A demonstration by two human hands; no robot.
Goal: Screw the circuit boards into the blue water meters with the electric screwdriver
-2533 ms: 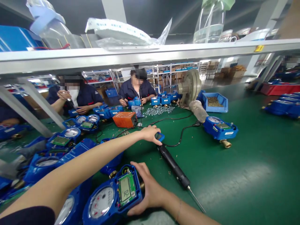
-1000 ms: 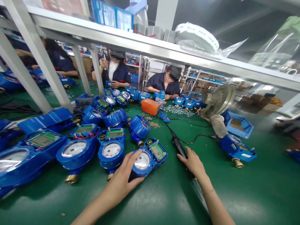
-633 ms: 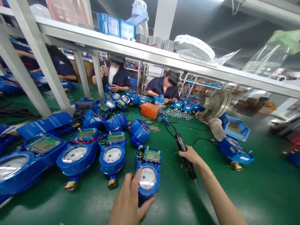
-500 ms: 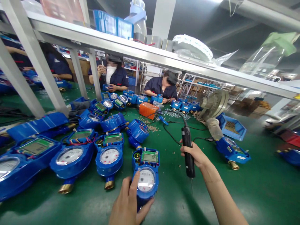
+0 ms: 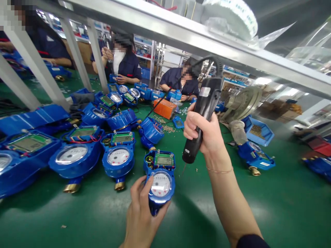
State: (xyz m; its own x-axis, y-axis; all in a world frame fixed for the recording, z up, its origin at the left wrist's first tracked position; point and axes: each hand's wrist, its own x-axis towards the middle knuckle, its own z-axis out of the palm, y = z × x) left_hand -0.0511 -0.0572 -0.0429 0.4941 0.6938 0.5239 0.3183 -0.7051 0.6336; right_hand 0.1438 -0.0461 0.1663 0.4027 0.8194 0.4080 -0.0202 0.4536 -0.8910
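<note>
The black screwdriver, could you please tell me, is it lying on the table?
No, the right hand holds the black screwdriver up above the green table.

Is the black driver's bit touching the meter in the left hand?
Apart. The head view shows a strip of green tabletop between the bit of the black driver and the edge of the blue meter.

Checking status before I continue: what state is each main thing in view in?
Left hand: gripping the held meter.
Right hand: closed around the screwdriver.
The screwdriver: raised, bit down, apart from the held meter.
The held meter: face up, board uncovered, display showing digits.
Three nearest meters at left: face up, boards uncovered.
Blue bin: open, holding small pieces.
Loose screws: scattered beside the orange box.
</note>
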